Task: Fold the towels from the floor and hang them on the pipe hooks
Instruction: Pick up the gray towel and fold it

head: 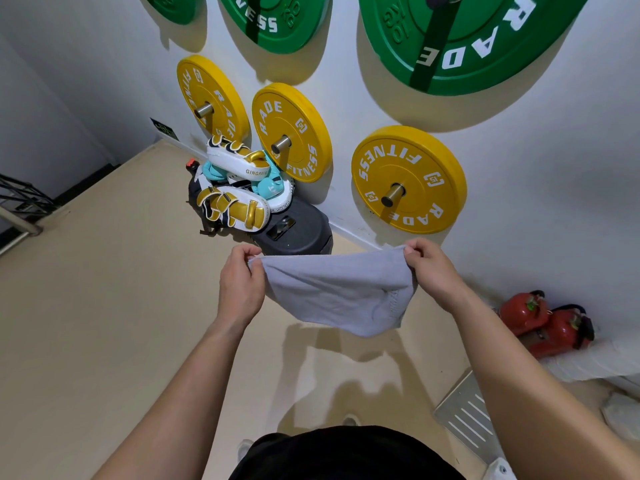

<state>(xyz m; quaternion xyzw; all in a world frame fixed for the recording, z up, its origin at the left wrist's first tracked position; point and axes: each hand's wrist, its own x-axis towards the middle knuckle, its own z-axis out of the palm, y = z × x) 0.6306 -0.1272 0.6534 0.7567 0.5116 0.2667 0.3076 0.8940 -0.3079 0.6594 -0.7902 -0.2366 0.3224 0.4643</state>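
Black clothing [346, 455] down low; left hand [240, 289] and right hand [433, 271] each pinch a top corner of the grey towel [343, 292], hanging above the floor [104, 323]

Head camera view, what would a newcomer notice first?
The grey towel, stretched mid-frame between the left hand and right hand, each pinching a top corner. Behind it, yellow plates and green plates hang on the white wall. Red extinguishers sit on the floor at right.
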